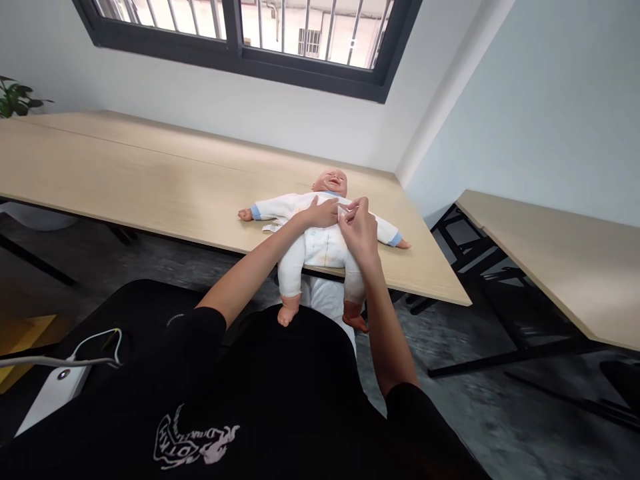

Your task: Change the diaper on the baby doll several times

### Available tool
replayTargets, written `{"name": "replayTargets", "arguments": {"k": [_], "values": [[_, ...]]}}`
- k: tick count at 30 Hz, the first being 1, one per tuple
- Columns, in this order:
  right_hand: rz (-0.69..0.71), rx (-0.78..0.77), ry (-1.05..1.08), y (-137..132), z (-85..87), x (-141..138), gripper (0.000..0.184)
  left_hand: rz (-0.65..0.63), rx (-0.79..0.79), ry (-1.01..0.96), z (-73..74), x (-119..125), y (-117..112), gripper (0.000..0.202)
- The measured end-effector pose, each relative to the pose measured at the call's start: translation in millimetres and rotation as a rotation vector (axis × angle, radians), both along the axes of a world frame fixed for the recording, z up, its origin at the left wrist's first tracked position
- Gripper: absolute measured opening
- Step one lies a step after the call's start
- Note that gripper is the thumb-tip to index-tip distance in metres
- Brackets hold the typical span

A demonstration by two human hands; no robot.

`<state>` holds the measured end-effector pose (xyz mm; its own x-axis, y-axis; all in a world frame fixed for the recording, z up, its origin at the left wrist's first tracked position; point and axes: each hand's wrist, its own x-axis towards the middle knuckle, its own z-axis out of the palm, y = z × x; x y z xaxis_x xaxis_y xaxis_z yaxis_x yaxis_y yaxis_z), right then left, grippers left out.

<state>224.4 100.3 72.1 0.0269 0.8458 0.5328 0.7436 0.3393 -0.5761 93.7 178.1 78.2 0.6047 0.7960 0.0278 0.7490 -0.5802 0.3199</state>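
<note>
A baby doll [332, 181] lies on its back, its head away from me and its lower legs hanging over the table's front edge. It wears a white top with blue cuffs, and a white diaper [320, 252] covers its hips. My left hand [324, 212] rests across the doll's belly at the diaper's top, fingers stretched out. Just to the right, my right hand [359, 227] has its thumb and fingers pinched on a small white diaper tab [342, 211]. Another white tab [271, 228] sticks out at the doll's left side in the picture.
The wooden table [150, 177] runs along the wall beneath a barred window [240, 57]. At the right stands a second table [560, 247], with a gap between the two. A white power bank [55, 393] with a cable lies at the lower left. Leaves of a plant [17, 97] show far left.
</note>
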Motion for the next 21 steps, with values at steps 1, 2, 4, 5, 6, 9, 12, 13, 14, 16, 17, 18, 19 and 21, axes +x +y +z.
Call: {"name": "replayTargets", "arguments": {"k": [1,2,4,5,6,9,12,13,14,16,17,18,19,21], "values": [[-0.003,-0.007,0.002,0,-1.4,-1,0.016,0.002,0.003,-0.019,-1.4,-1,2,0.045],[-0.003,-0.013,0.006,0,-2.7,-1,0.015,0.004,0.005,-0.037,-2.9,-1,4,0.045],[-0.003,-0.016,0.011,-1,-5.6,-1,0.015,0.003,0.008,-0.075,-6.3,-3,7,0.044],[0.001,-0.013,0.011,-2,-7.3,-1,0.015,0.001,0.008,-0.1,-8.0,-3,8,0.044],[0.006,-0.008,0.013,-2,-9.2,-2,0.015,0.0,0.008,-0.135,-9.6,-4,9,0.042],[0.039,0.004,0.016,-7,-16.2,-7,0.02,-0.006,0.023,-0.315,-13.2,-5,9,0.033],[0.082,0.006,-0.013,-15,-24.5,-11,0.031,0.011,0.069,-0.506,-14.7,-6,6,0.032],[0.096,0.006,-0.034,-19,-27.2,-12,0.034,0.036,0.1,-0.572,-15.5,-8,4,0.035],[0.105,0.007,-0.057,-22,-29.6,-13,0.037,0.076,0.143,-0.647,-16.9,-12,2,0.037],[0.104,0.009,-0.104,-28,-32.9,-13,0.042,0.186,0.252,-0.822,-23.2,-25,-3,0.032],[0.097,0.009,-0.123,-30,-33.5,-13,0.045,0.25,0.301,-0.883,-28.3,-35,-7,0.027],[0.091,0.007,-0.139,-32,-33.2,-13,0.046,0.309,0.334,-0.899,-34.7,-47,-10,0.025],[0.09,0.0,-0.153,-34,-32.2,-13,0.048,0.374,0.361,-0.885,-41.9,-60,-14,0.024],[0.089,-0.038,-0.188,-37,-28.5,-13,0.049,0.463,0.39,-0.74,-57.0,-85,-23,0.017]]}}
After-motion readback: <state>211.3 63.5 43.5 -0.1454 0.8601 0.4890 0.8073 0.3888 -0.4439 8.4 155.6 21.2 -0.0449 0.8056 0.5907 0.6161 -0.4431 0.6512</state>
